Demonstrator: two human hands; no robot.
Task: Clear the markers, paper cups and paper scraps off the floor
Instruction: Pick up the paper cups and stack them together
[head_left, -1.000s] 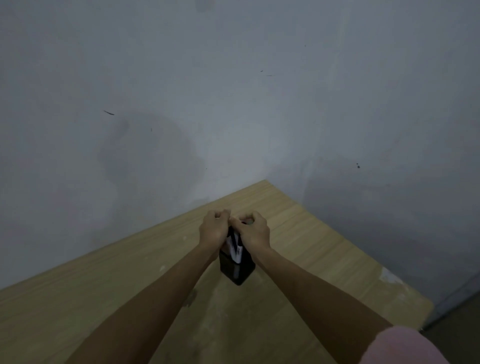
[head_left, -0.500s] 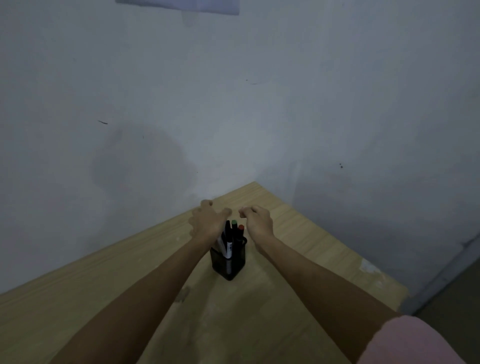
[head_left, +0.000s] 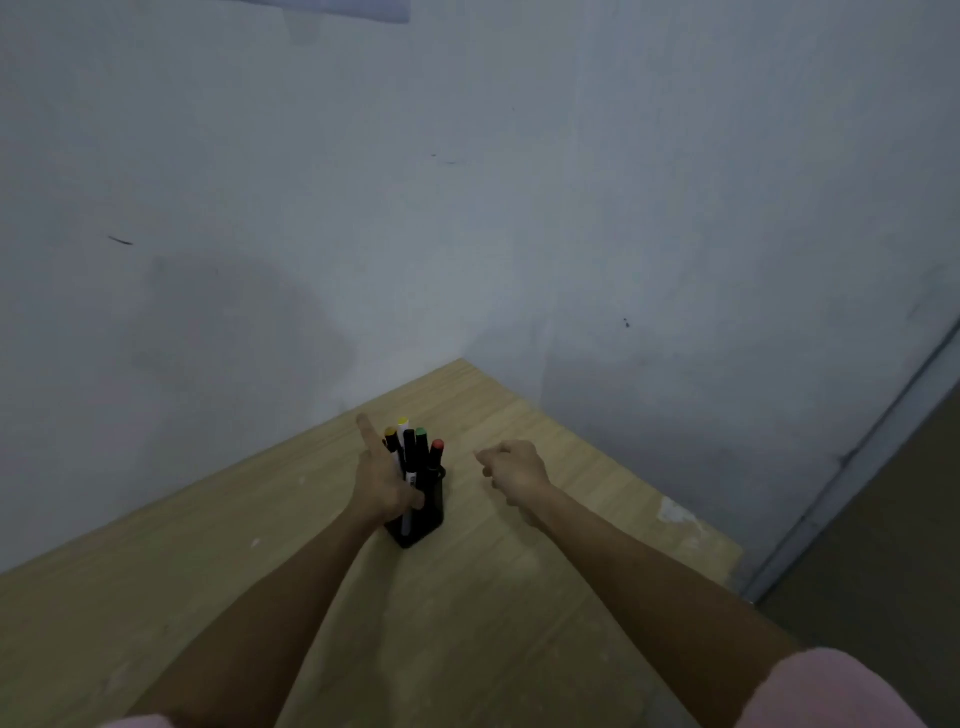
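Observation:
A black pen holder (head_left: 429, 512) stands on the wooden table (head_left: 519, 597) near its far corner. Several markers (head_left: 415, 452) stand upright in it, with yellow, green and red caps. My left hand (head_left: 382, 483) lies against the holder's left side, index finger straight up and thumb touching the front of the holder. My right hand (head_left: 517, 470) hovers to the right of the holder, apart from it, fingers loosely curled and holding nothing. No paper cups or scraps are in view.
The table sits in a corner between two grey walls (head_left: 467, 234). Its right edge drops to a dark floor (head_left: 883, 571) along a baseboard. The edge of a white sheet (head_left: 343, 8) shows on the wall at the top.
Both hands were together on top of the markers in the holder. They have parted: the right hand has drawn off to the right, the left has opened beside the holder.

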